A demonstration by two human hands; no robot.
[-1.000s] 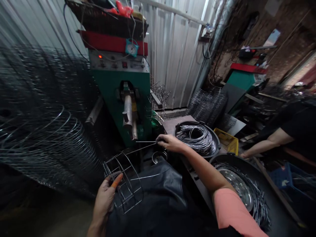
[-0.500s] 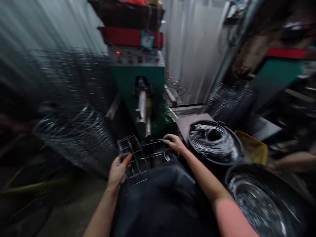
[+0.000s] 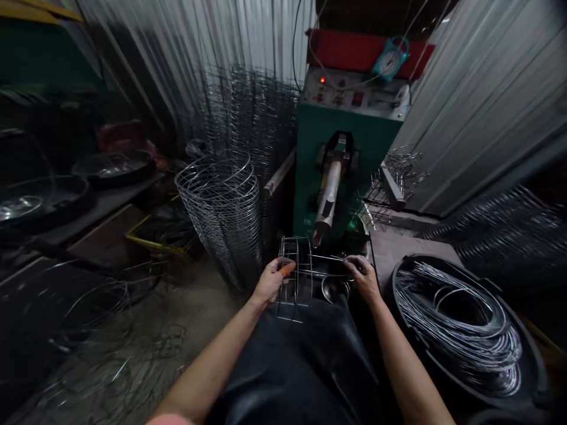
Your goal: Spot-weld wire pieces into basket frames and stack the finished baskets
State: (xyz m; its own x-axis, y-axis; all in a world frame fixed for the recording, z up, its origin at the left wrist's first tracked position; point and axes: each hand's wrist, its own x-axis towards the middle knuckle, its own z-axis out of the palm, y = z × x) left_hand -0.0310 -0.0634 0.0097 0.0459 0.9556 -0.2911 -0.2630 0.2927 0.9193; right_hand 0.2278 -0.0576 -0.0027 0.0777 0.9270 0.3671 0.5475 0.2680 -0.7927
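My left hand (image 3: pixel 271 280) is closed on the left side of a small wire frame (image 3: pixel 297 307) of curved and straight rods; orange covers its thumb. Opposite it, my right hand (image 3: pixel 362 275) pinches the end of a thin metal rod (image 3: pixel 330 258) that reaches left to the frame. Whether rod and frame are joined I cannot tell. Just above sits the metal electrode arm (image 3: pixel 328 200) of a green welding machine (image 3: pixel 305 177), its tip apart from the wires. Beneath the right hand a shiny round metal piece (image 3: pixel 330 289) shows beside the dark apron (image 3: pixel 296 360).
Left of the machine stands a tall stack of wire rings (image 3: pixel 221 206). On the right a black tub (image 3: pixel 538 354) holds coiled wire rods (image 3: pixel 469 330). Scrap wire (image 3: pixel 119 369) litters the floor at left. A yellow-rimmed crate (image 3: pixel 137 233) stands near a low bench.
The view has swung left, so the machine and both hands appear further right. Both hands keep their hold on the frame and the rod. The co-worker's arm at right is out of view.
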